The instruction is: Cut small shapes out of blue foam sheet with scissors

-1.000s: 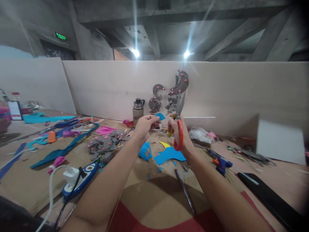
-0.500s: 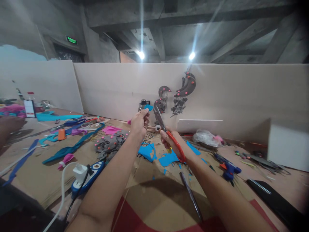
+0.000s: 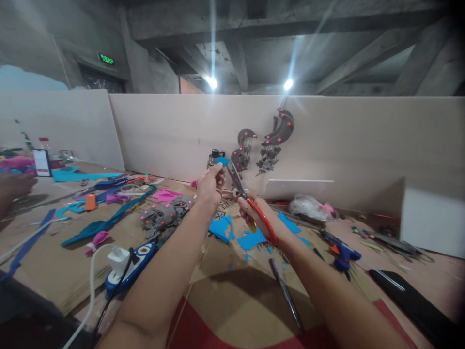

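Observation:
My left hand [image 3: 211,183] pinches a small blue felt-like piece [image 3: 223,161] between thumb and fingers, raised above the table. In my right hand [image 3: 250,207] is a pair of scissors [image 3: 265,220] with red handles. Their blades point up and left, slightly parted, with the tips close to the blue piece; I cannot tell whether they touch it. Below my hands, larger blue scraps [image 3: 251,239] and tiny offcuts lie on the cardboard [image 3: 232,283]. To the left sits a pile of grey felt shapes [image 3: 163,215] with pink dots.
Grey moon-shaped hangings [image 3: 281,128] are against the white board [image 3: 163,126]. A blue glue gun [image 3: 345,257] and black case [image 3: 410,300] lie at right; a metal rod [image 3: 285,293] lies centrally. A power strip [image 3: 127,269] is near my left forearm. Another person's hand [image 3: 14,189] shows far left.
The scissor blades have opened slightly and their tips have shifted a little left toward the blue piece. My left hand stays almost in place, still pinching it.

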The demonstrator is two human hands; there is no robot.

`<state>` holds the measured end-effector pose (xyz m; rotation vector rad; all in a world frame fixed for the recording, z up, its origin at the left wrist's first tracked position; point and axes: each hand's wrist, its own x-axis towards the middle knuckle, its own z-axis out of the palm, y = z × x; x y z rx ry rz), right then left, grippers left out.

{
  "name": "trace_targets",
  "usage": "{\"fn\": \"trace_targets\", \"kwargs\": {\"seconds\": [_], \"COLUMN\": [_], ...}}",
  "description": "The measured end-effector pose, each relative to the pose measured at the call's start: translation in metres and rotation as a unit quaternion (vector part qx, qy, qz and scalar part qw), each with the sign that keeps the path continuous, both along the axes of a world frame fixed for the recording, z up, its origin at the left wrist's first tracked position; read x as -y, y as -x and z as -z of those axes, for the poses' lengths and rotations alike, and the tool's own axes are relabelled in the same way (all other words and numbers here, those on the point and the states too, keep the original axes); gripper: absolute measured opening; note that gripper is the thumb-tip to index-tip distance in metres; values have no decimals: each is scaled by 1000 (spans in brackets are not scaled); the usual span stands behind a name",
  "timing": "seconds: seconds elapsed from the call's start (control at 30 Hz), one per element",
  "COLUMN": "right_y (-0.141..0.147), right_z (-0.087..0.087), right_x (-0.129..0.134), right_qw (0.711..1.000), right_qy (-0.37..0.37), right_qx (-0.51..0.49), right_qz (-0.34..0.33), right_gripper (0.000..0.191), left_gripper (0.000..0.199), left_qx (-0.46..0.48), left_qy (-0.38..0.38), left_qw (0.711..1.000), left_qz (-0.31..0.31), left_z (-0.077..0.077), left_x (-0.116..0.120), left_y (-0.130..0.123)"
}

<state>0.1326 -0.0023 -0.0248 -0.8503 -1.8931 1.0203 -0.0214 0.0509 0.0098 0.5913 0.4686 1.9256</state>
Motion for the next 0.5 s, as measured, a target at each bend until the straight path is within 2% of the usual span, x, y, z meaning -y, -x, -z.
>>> {"fn": "trace_targets", "kwargs": {"seconds": [0.27,0.5], "right_y": [2,1], "right_z": [-1,-1], "right_x": [1,0], "right_qw": [1000,1000], "right_qy": [-3,-12], "right_qx": [-17,-21], "right_qz": [-11,9], "right_gripper": [46,47], "left_gripper": [16,15], "left_qx": [-1,-22], "left_qy": [-7,-16], "left_qw": [1000,998], "left_qz": [15,48], "left_z": [2,5], "left_x": [-2,-1], "left_y": [-1,-11]}}
